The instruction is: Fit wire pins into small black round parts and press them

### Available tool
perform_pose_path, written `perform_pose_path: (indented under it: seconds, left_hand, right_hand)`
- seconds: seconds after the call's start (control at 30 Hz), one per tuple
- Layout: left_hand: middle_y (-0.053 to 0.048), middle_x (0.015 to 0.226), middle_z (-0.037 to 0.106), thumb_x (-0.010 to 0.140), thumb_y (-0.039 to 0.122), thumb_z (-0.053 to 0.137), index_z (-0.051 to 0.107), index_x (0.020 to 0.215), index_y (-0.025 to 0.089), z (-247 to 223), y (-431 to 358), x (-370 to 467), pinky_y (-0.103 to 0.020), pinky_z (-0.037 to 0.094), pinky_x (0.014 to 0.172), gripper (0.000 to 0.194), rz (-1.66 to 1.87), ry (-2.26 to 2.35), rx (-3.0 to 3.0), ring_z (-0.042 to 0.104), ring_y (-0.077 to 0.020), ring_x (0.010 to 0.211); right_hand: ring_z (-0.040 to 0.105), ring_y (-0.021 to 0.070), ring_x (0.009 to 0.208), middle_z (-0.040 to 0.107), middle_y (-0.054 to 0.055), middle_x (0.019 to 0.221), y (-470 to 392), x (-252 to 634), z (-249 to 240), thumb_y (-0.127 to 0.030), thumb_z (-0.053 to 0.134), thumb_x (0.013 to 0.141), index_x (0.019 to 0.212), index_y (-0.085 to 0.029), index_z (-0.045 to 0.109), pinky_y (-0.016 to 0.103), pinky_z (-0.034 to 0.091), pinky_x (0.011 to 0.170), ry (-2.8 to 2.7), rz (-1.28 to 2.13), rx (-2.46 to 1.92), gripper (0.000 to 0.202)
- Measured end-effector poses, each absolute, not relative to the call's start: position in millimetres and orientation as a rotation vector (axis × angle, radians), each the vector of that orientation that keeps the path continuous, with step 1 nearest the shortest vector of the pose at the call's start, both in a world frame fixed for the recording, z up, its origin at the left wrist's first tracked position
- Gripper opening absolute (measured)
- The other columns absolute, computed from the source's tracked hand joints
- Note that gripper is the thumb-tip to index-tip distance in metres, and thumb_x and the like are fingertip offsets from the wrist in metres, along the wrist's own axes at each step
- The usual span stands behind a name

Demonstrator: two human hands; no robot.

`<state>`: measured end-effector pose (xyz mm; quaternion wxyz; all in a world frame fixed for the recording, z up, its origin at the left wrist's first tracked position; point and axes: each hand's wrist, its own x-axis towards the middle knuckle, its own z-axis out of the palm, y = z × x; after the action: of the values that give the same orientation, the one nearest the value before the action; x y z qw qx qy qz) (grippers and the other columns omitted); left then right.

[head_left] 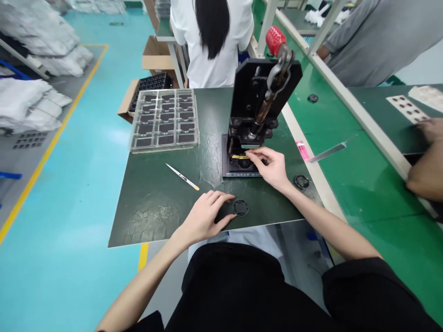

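Observation:
My left hand rests on the dark green table, thumb and fingers spread apart at the left edge of a round black part. Whether the fingertips touch its rim I cannot tell. My right hand reaches into the base of a black hand press with a red-knobbed lever. Its thumb and fingers are closed in a pinch at the right end of a yellow strip; what lies between the fingertips is hidden. Below the strip, a dark round piece sits in the press base.
White tweezers lie left of the press. Behind them stands a clear compartment tray of dark parts. Another round black part lies right of my right wrist. A pink-labelled item is at the table's right edge. Co-workers sit ahead and to the right.

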<state>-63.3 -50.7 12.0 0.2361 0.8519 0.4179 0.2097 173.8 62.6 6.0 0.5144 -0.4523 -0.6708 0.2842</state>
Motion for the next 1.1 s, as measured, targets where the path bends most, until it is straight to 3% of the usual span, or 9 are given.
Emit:
perform_pose_path:
  seconds: [0.13, 0.4, 0.5, 0.6, 0.7, 0.83, 0.97, 1.1]
  left_hand:
    - [-0.012, 0.122, 0.067, 0.099, 0.041, 0.061, 0.053, 0.132, 0.020, 13.1, -52.7, -64.1, -0.044, 0.055, 0.091, 0.041, 0.559, 1.132, 2.341, 0.065, -0.0261, 0.106]
    - [-0.012, 0.143, 0.061, 0.099, 0.038, 0.061, 0.047, 0.144, 0.020, 13.5, -36.0, -58.9, -0.045, 0.051, 0.106, 0.051, 0.567, 0.827, 2.434, 0.056, -0.0269, 0.124]
    - [-0.010, 0.137, 0.066, 0.102, 0.036, 0.057, 0.047, 0.144, 0.020, 12.2, -26.3, -52.3, -0.041, 0.052, 0.103, 0.046, 0.509, 0.742, 2.482, 0.058, -0.0244, 0.120]
    - [-0.010, 0.122, 0.071, 0.101, 0.048, 0.057, 0.053, 0.134, 0.017, 9.0, -20.0, -36.9, -0.038, 0.055, 0.094, 0.045, 0.533, 0.825, 2.508, 0.064, -0.0241, 0.108]
    - [-0.009, 0.109, 0.070, 0.095, 0.067, 0.057, 0.057, 0.122, 0.016, 3.4, -15.3, -13.4, -0.037, 0.055, 0.083, 0.057, 0.590, 0.987, 2.545, 0.068, -0.0235, 0.094]
    - [-0.009, 0.105, 0.069, 0.090, 0.077, 0.053, 0.058, 0.118, 0.016, -1.4, -7.4, 14.8, -0.036, 0.055, 0.078, 0.067, 0.593, 1.028, 2.607, 0.068, -0.0240, 0.091]
    - [-0.010, 0.112, 0.069, 0.096, 0.067, 0.055, 0.058, 0.121, 0.016, -1.7, -1.7, 24.6, -0.037, 0.056, 0.084, 0.056, 0.613, 0.945, 2.613, 0.068, -0.0242, 0.101]
    - [-0.009, 0.109, 0.068, 0.099, 0.056, 0.055, 0.062, 0.122, 0.018, -1.5, -0.8, 23.6, -0.036, 0.056, 0.080, 0.045, 0.628, 0.941, 2.637, 0.067, -0.0225, 0.095]
  right_hand:
    - [0.063, 0.0140, 0.063, 0.077, 0.004, 0.084, 64.0, 173.5, 6.3, -0.034, 0.069, 0.093, 0.085, -0.020, 0.076, 0.030, 0.053, 0.065, -1.720, 0.537, -1.121, 0.017]
    - [0.067, 0.0150, 0.071, 0.073, 0.004, 0.088, 53.8, 177.5, -0.5, -0.040, 0.065, 0.096, 0.088, -0.022, 0.065, 0.029, 0.055, 0.065, -1.509, 0.592, -1.072, 0.020]
    - [0.067, 0.0144, 0.073, 0.072, 0.004, 0.091, 31.0, 188.1, 7.1, -0.036, 0.067, 0.096, 0.089, -0.021, 0.064, 0.028, 0.056, 0.066, -1.544, 0.641, -1.077, 0.016]
    - [0.066, 0.0130, 0.070, 0.073, 0.003, 0.088, 1.0, 203.0, 15.1, -0.032, 0.070, 0.095, 0.087, -0.021, 0.065, 0.027, 0.055, 0.065, -1.572, 0.684, -1.147, 0.015]
    - [0.064, 0.0115, 0.065, 0.072, 0.003, 0.086, -23.1, 216.5, 15.3, -0.033, 0.073, 0.092, 0.084, -0.021, 0.065, 0.025, 0.054, 0.060, -1.490, 0.740, -1.207, 0.017]
    - [0.062, 0.0101, 0.059, 0.071, 0.003, 0.083, -39.4, 228.0, 5.8, -0.035, 0.073, 0.092, 0.081, -0.020, 0.063, 0.024, 0.052, 0.056, -1.434, 0.792, -1.264, 0.021]
    - [0.064, 0.0112, 0.063, 0.072, 0.004, 0.086, -45.4, 233.0, -4.4, -0.033, 0.068, 0.095, 0.084, -0.020, 0.062, 0.025, 0.054, 0.059, -1.458, 0.834, -1.298, 0.018]
    - [0.067, 0.0140, 0.073, 0.071, 0.004, 0.088, -46.1, 235.6, -9.0, -0.025, 0.065, 0.097, 0.088, -0.021, 0.062, 0.028, 0.055, 0.068, -1.571, 0.791, -1.296, 0.010]
